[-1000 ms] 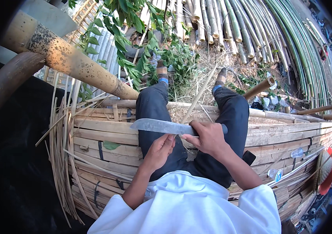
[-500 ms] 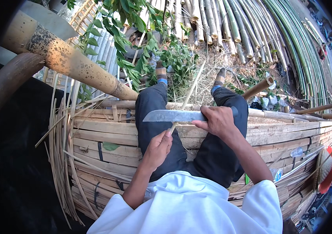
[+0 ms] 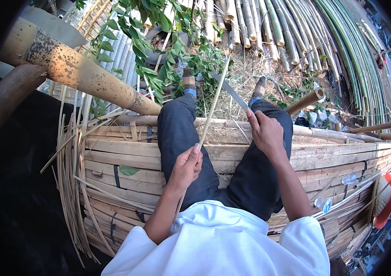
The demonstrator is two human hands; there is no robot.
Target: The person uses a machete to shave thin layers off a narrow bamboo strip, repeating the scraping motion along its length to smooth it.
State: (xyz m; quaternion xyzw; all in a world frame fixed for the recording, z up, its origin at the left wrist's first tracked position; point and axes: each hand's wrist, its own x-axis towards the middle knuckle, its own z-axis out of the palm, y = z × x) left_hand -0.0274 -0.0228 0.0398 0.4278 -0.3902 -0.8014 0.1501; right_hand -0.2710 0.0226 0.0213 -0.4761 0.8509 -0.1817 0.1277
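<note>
My left hand [image 3: 187, 168] is closed round a thin, pale bamboo strip [image 3: 212, 109]. The strip slants up and away from me over my left thigh, and its lower end runs down past my left forearm to my shirt. In my right hand [image 3: 267, 132], above my right knee, is a long machete [image 3: 234, 94], gripped with the thumb toward the blade. Its blade points up and to the left, seen nearly edge-on, with its tip close to the strip's upper part. Whether the tip touches the strip I cannot tell. The machete's handle is hidden in my fist.
I sit on stacked bamboo slats [image 3: 122, 161]. Loose thin strips [image 3: 69, 193] hang at the left, below a thick bamboo pole [image 3: 85, 76]. Bamboo poles [image 3: 287, 32] lie beyond my feet beside leafy branches [image 3: 136, 46]. A plastic cup [image 3: 323, 204] and a hat [image 3: 381, 195] are at the right.
The machete has swung from lying across the strip to pointing up and away, as my right hand moved slightly up and right. The strip has shifted, its lower part now showing below my left hand.
</note>
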